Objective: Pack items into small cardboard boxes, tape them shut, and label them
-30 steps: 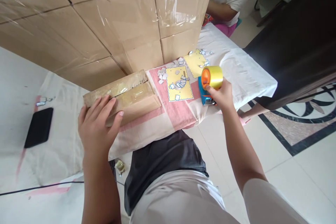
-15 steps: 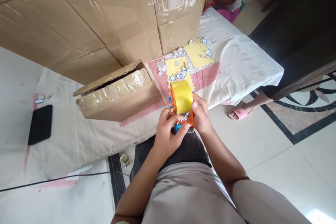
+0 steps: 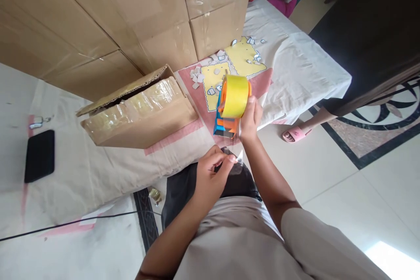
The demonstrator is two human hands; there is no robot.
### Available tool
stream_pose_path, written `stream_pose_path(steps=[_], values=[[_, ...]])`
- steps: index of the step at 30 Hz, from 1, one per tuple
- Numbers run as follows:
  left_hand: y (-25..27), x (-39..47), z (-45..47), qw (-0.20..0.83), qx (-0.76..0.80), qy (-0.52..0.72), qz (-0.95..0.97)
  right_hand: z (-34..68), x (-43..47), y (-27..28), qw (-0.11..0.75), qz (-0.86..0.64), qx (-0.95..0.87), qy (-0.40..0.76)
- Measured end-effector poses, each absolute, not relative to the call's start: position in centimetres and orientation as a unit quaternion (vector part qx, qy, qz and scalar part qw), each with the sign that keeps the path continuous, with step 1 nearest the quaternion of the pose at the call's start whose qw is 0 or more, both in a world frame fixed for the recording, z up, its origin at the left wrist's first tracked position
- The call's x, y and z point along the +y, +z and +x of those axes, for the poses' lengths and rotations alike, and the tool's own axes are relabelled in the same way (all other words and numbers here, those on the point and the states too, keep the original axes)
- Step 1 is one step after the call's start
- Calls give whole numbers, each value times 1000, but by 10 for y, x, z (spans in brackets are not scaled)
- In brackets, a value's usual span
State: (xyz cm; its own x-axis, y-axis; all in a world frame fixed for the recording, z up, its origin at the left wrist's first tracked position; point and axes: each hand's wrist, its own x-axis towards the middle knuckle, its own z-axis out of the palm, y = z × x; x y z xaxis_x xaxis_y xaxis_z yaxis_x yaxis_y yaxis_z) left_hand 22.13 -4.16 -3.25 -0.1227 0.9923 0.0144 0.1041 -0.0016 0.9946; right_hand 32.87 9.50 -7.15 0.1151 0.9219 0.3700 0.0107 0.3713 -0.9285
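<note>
My right hand (image 3: 251,118) is closed around a tape dispenser (image 3: 227,126) with an orange and blue body, loaded with a yellow-looking roll of tape (image 3: 236,96). Nearer my body, my left hand (image 3: 215,167) pinches the loose end of the clear tape (image 3: 239,159). A thin see-through strip runs between that pinch and the dispenser. To the left on the cloth-covered table lies a cardboard box (image 3: 141,118) with shiny clear tape along its side and a flap edge standing slightly apart.
Stacked, taped cartons (image 3: 151,13) rise behind the box. Yellow paper sheets (image 3: 246,59) with small white scraps lie on the tablecloth (image 3: 295,61). A black phone-like slab (image 3: 40,155) rests at far left. Another person's foot in a pink slipper (image 3: 293,134) stands at right.
The dispenser in my right hand has moved up and away from my left hand. Clear tape now stretches out between them. The view has shifted slightly.
</note>
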Motion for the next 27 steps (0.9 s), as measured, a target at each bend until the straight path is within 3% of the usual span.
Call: stream_pose_path(steps=[2,11,19,27], values=[[-37,-46,218,432,565,494,500,326,101,-64,654,-423,-512,361],[-59,-57,201,429,583,484,492,320,85,-64,637,-402,-503,424],[-60,-71,202,512,583,496,389,324,80,-63,598,-427,-587,340],[-48,-71,204,469,611,474,428,316,71,-40,547,-439,-547,456]])
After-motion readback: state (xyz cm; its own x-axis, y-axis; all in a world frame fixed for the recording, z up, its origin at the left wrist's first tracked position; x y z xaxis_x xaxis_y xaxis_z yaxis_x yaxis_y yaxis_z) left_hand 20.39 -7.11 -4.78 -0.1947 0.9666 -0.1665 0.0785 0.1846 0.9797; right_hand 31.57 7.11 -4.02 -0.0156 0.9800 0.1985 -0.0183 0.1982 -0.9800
